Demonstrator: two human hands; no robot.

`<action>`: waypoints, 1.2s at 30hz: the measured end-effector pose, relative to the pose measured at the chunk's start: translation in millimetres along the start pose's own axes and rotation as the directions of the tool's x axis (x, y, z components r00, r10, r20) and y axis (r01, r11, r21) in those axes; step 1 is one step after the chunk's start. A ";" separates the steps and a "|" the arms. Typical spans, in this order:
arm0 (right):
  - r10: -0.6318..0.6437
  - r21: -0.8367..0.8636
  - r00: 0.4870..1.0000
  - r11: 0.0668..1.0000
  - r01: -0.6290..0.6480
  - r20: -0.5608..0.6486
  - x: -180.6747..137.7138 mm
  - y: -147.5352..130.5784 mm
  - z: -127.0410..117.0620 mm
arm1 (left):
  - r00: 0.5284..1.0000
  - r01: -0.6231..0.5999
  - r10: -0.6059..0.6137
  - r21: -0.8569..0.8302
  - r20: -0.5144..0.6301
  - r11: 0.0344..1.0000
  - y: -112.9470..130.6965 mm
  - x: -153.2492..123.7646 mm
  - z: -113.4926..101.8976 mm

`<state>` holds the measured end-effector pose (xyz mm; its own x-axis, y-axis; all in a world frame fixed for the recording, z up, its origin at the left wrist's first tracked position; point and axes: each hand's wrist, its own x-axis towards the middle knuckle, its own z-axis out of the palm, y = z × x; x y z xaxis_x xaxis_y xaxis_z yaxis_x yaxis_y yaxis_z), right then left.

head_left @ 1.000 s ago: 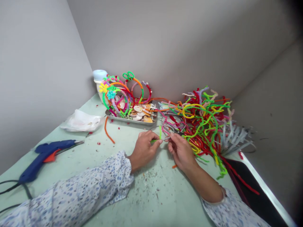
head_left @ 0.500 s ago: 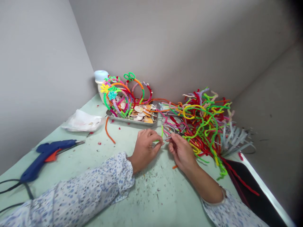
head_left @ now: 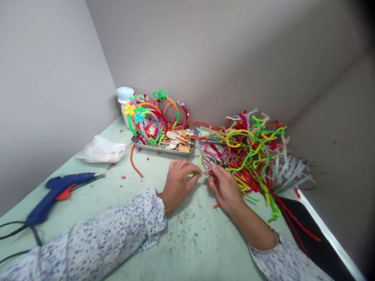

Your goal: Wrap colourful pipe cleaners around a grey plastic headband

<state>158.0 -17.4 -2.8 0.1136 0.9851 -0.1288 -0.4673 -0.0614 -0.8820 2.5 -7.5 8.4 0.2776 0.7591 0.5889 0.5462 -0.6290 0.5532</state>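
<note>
My left hand (head_left: 178, 182) rests on the pale green table (head_left: 181, 238) with thumb and fingers pinched on a short green pipe cleaner (head_left: 200, 164). One end of it sticks up between my hands. My right hand (head_left: 224, 186) is closed just beside it, pinching a thin metal wire band (head_left: 208, 160) that the green piece meets. Both hands nearly touch at the fingertips, right in front of a big tangled heap of coloured pipe cleaners (head_left: 252, 148).
A metal tray (head_left: 162, 148) of shells and wrapped headbands (head_left: 154, 115) stands at the back, a white jar (head_left: 124, 99) behind it. A blue glue gun (head_left: 55, 191) lies at left, a plastic bag (head_left: 101, 150) beyond it, grey strips (head_left: 288, 171) and a dark tray (head_left: 316, 238) at right.
My left fingers have shifted slightly round the green pipe cleaner, turning it against the wire; both hands stay in the same place.
</note>
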 end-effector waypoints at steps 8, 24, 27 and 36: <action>0.010 -0.021 1.000 1.000 -0.010 -0.006 0.3 -0.8 0.9 | 0.999 0.008 -0.008 -0.019 -0.036 1.000 -3.1 0.5 1.8; 0.006 -0.013 1.000 1.000 -0.007 -0.011 -1.2 -2.8 2.2 | 0.999 0.044 -0.044 -0.015 -0.031 0.999 -3.7 0.7 2.9; 0.003 -0.026 1.000 1.000 -0.003 -0.001 -0.8 -2.1 1.4 | 0.999 0.042 -0.043 -0.032 -0.023 0.999 -4.4 0.3 3.5; 0.000 -0.030 1.000 1.000 0.000 0.009 -2.1 -2.8 2.1 | 0.998 0.054 -0.053 -0.037 0.036 0.998 -1.8 0.6 1.9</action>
<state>157.3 -18.9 1.0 0.1058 0.9865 -0.1253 -0.4407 -0.0664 -0.8952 3.1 -5.6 6.6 0.2764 0.7966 0.5376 0.5308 -0.5929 0.6056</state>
